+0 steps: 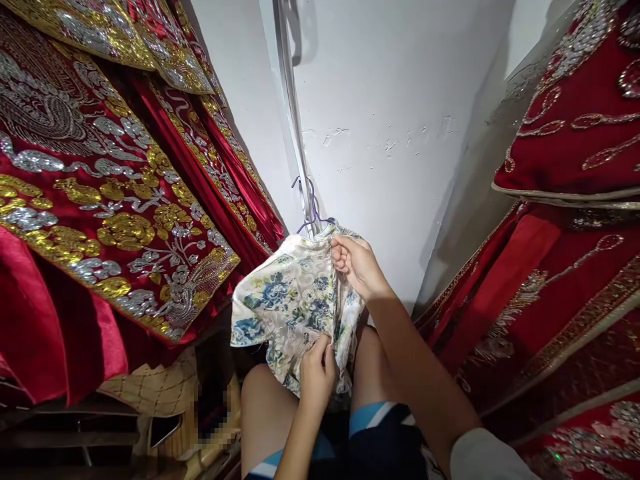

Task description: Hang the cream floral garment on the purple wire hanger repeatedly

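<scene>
A short-sleeved floral blouse, cream with blue and green flowers, hangs in front of my knees. Its collar sits over a purple hanger, whose hook shows beside a white metal pole. My right hand pinches the front edge of the blouse just below the collar. Lower down, my left hand is closed on the same front opening, near the waist. Whether a button or other fastener lies under the fingers is hidden.
Red garments with gold and silver embroidery hang close on the left. More red beaded garments hang on the right. A white wall stands ahead, with the metal pole before it. A wooden chair is at lower left.
</scene>
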Tool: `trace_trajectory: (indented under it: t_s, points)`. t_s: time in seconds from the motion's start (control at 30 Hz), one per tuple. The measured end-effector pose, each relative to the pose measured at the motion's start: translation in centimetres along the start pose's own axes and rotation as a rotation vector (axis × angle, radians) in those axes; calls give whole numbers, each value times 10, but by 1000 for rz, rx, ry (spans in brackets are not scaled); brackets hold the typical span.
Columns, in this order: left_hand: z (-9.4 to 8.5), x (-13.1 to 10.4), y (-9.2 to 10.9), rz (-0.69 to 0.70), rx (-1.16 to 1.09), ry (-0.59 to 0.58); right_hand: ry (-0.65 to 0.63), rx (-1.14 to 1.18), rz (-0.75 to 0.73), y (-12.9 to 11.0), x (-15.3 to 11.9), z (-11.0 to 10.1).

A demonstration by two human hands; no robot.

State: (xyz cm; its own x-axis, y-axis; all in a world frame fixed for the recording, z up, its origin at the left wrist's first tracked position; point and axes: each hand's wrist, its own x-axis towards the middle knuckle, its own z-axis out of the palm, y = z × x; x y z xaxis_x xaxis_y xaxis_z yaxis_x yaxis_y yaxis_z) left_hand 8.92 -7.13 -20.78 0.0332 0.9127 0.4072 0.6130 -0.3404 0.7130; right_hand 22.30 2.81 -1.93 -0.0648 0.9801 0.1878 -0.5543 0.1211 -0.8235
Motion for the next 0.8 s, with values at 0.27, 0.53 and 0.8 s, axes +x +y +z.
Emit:
trace_trajectory:
  t_s: [0.27,0.53,0.8]
  points:
    - [-58,53,41,75,-273,140,-121,-194,-61,9,-21,9]
    - [-114,148,94,537,82,262,-161,-394,-190,18,-12,18]
    - [-144,169,67,330,-62,664,-89,-635,-42,74,0,-19]
